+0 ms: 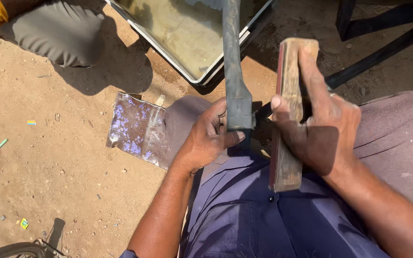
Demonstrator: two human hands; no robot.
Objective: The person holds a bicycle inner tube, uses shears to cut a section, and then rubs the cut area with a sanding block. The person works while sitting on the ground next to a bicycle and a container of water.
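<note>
My left hand (pixel 208 136) grips the lower end of a long dark rubber strip (pixel 233 67) that runs upward out of the top of the view. My right hand (pixel 322 124) holds a worn wooden block (pixel 288 110) upright, its edge close against the right side of the strip. Both hands are over my lap, above my blue shirt (pixel 264 215).
A tub of murky water (pixel 187 33) stands ahead on the sandy ground. A crumpled shiny sheet (pixel 137 126) lies at the left of my knee. Another person's grey-clad knee (pixel 58 33) is at the top left. Black tubing (pixel 383 48) lies at the top right.
</note>
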